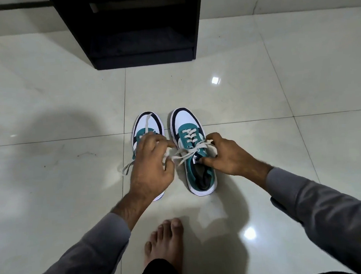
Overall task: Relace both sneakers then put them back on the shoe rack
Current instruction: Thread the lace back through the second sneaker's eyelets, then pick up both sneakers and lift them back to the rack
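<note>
Two teal, white and navy sneakers stand side by side on the tiled floor, toes pointing away from me. The right sneaker point(193, 133) has its white lace point(186, 153) threaded through the lower eyelets. My left hand point(150, 166) hovers over the left sneaker point(147, 123) and pinches the lace ends that stretch across from the right sneaker. My right hand point(225, 155) grips the right sneaker at its tongue and collar, thumb on the tongue label. A loose lace lies over the left sneaker's toe, and one end point(126, 167) trails out left of my hand.
A black shoe rack point(196, 28) with open dark shelves stands on the floor straight ahead, beyond the sneakers. My bare foot point(164, 242) rests on the glossy tiles point(258, 101) just behind them. Grey sleeves cover both forearms.
</note>
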